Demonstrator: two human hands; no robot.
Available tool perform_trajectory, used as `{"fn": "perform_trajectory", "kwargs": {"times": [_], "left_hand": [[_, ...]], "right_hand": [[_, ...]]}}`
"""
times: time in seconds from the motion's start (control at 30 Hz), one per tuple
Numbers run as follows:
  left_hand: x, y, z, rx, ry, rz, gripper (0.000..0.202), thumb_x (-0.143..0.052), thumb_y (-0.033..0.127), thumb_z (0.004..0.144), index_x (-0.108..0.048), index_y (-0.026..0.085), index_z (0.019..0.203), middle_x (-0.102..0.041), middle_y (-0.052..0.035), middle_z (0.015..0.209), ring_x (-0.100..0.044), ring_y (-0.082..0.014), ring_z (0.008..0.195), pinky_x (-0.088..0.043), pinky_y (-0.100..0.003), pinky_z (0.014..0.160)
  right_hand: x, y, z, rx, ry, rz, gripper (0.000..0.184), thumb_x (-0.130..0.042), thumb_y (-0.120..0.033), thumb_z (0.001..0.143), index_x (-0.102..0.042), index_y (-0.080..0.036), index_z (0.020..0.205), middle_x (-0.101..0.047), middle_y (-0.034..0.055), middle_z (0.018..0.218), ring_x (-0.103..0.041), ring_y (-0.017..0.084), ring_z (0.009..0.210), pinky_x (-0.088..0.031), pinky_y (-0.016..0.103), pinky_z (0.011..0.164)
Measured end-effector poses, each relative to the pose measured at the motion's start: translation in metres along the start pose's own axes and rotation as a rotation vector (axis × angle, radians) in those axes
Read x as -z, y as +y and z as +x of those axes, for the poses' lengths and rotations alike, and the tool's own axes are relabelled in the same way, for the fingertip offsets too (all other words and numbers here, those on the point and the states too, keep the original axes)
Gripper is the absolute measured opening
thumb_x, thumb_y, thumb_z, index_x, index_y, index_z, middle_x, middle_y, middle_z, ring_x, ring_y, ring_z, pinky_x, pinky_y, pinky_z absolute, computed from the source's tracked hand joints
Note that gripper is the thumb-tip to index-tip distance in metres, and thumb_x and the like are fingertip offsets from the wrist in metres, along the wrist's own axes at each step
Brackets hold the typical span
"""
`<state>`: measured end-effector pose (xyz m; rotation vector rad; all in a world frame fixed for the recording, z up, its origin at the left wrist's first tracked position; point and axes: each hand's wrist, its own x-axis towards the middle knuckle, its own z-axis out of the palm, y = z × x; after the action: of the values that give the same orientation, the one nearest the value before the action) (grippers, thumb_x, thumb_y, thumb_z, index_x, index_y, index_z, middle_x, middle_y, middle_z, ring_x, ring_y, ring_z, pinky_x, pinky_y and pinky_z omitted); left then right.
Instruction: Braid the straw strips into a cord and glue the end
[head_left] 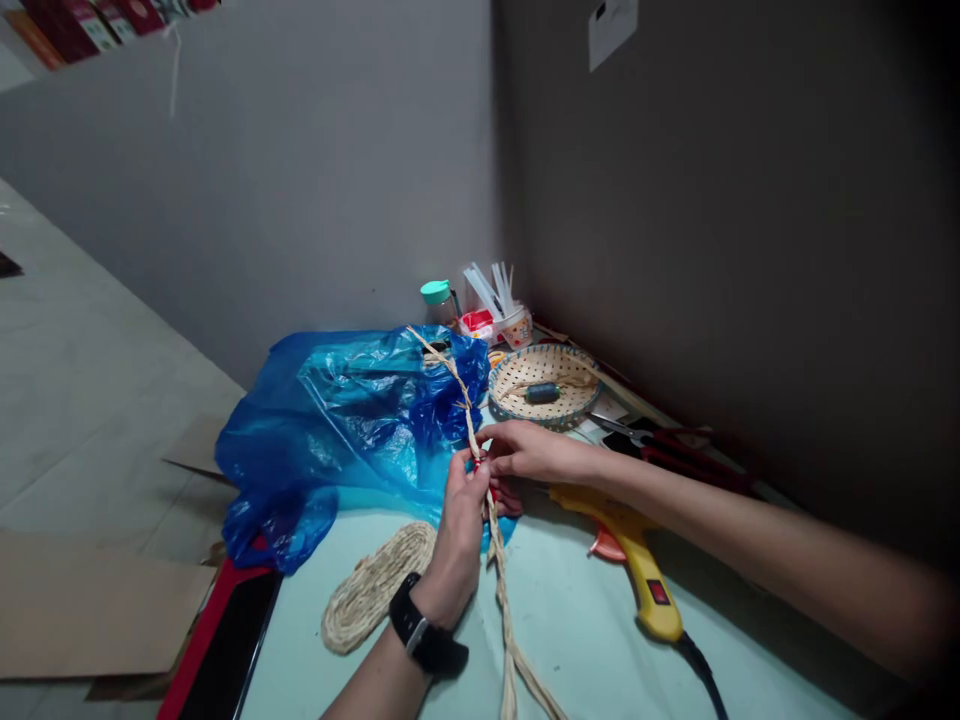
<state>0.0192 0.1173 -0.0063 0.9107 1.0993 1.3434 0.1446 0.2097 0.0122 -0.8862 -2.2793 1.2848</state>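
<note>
Both hands: our left hand and right hand pinch the pale braided straw cord.
Risk: we judge a slack grip unravels it.
Hazard: yellow glue gun at four o'clock.

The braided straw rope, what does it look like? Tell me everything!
The braided straw rope is pale tan, plaited from dry, flat strands. It runs from the picture's bottom edge up between both hands, which pinch it in the middle, then rises tilted left over the blue plastic bag. Its lower end splits into loose strands.
</note>
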Motion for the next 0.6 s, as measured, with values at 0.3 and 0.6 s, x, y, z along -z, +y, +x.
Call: {"fn": "perform_trajectory", "kwargs": {"times": [0.3, 0.6], "left_hand": [[0.003, -0.002, -0.016, 0.028, -0.049, 0.058, 0.04, -0.046, 0.028, 0.091, -0.036, 0.02, 0.129, -0.065, 0.0002, 0.066, -0.065, -0.016, 0.061, -0.051, -0.03, 0.067], [0.007, -0.002, -0.013, -0.027, 0.008, 0.08, 0.056, -0.058, 0.029, 0.083, -0.038, 0.024, 0.135, -0.067, -0.0018, 0.082, -0.064, -0.0153, 0.064, -0.051, -0.028, 0.064]], "right_hand": [[-0.009, 0.005, -0.008, 0.032, 0.105, 0.053, 0.024, -0.055, -0.023, 0.079, -0.067, -0.012, 0.096, -0.067, 0.0017, 0.066, -0.059, 0.014, 0.058, -0.042, 0.023, 0.055], [-0.017, -0.007, -0.014, 0.106, 0.102, 0.01, 0.018, -0.057, -0.022, 0.081, -0.069, -0.012, 0.091, -0.071, 0.0021, 0.079, -0.064, 0.015, 0.07, -0.046, 0.021, 0.064]]}}
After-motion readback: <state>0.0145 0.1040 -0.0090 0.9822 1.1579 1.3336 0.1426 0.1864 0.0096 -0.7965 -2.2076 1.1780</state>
